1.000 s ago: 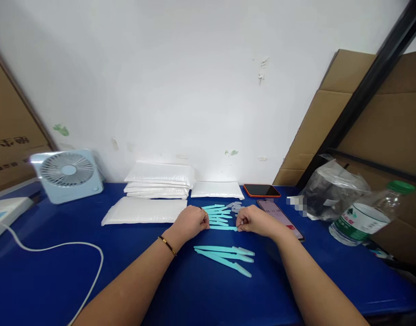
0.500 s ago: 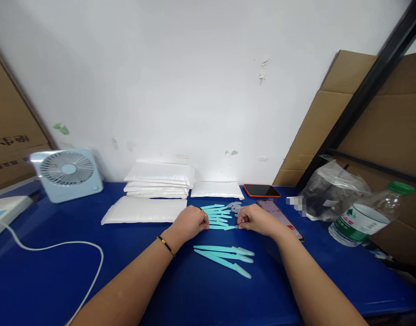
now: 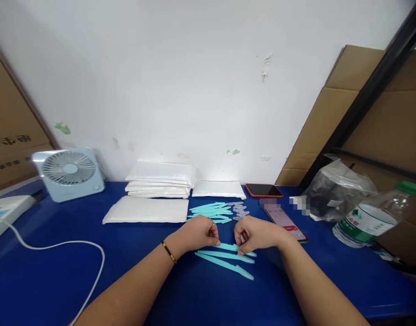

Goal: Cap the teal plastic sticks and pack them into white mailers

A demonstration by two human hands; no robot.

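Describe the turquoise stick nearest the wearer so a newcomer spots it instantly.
On the blue table, find the left hand and right hand, with three turquoise sticks at and below their fingertips in the view. Take the lowest stick, nearest the wearer. It slants more steeply down to the right than the other two, and neither hand touches it.

Smooth, plastic-looking sticks (image 3: 224,263) are carried by a glossy tabletop (image 3: 136,246); behind the sticks, shiny film is shown by stacked packets (image 3: 158,172), right of them clear plastic by a bottle (image 3: 367,222).
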